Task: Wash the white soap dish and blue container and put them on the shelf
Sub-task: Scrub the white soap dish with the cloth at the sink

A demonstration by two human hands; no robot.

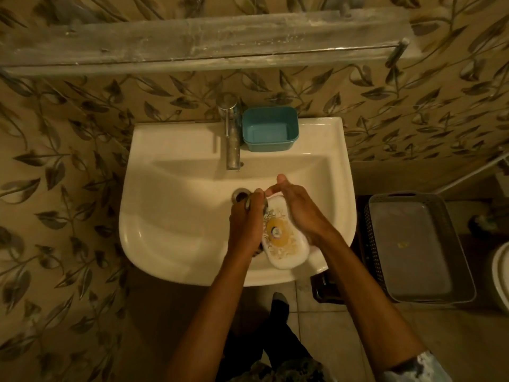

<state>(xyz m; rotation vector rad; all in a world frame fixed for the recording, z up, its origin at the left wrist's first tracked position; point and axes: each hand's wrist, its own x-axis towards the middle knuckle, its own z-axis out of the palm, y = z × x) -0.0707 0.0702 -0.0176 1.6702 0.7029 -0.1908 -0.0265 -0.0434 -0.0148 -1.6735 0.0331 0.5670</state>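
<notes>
The white soap dish [283, 238], with a gold pattern on its face, is held over the sink basin [170, 216] between both hands. My left hand [245, 224] grips its left edge, and something grey, perhaps a scrubber, shows under those fingers. My right hand [297, 208] lies along the dish's right side with its fingers curled over the far end. The blue container [270, 129] stands upright on the sink's back ledge, just right of the tap [231, 133]. A long grey shelf [192, 42] runs along the wall above the sink.
The drain [241, 194] sits just beyond my left hand. No water is seen running from the tap. A grey plastic basket [413, 244] stands on the floor to the right of the sink. Leaf-patterned tiles cover the wall.
</notes>
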